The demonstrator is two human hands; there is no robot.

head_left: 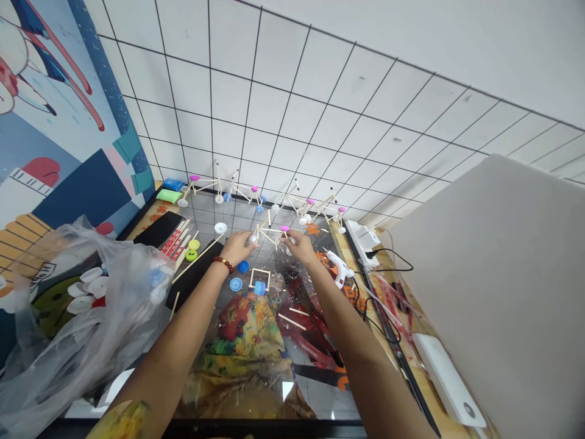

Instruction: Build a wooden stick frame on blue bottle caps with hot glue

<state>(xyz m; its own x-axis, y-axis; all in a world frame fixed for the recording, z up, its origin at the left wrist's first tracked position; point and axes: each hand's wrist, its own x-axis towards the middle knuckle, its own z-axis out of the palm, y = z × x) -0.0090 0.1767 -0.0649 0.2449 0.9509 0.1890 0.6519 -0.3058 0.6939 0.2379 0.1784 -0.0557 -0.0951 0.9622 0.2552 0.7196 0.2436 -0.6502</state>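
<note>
A small bicycle model point(273, 230) of pale wooden sticks, with a pink oval piece on top, sits between my hands above the glassy tabletop. My left hand point(238, 247) pinches its left end, at a white bottle cap. On the opposite side, my right hand point(301, 246) grips the end below the pink piece; the fingers partly hide what they touch. Just below lie a dark blue cap point(243, 266), a light blue cap point(236, 284) and a square stick frame point(260, 278) with a blue block point(259, 288) at its lower edge.
Several similar stick models point(304, 210) line the back near the gridded wall. A white glue gun point(339, 268) with a black cable lies right, near a power strip point(363, 241). A clear plastic bag point(123, 317) of caps stands left. Loose sticks point(292, 321) and yellow caps point(194, 244) lie about.
</note>
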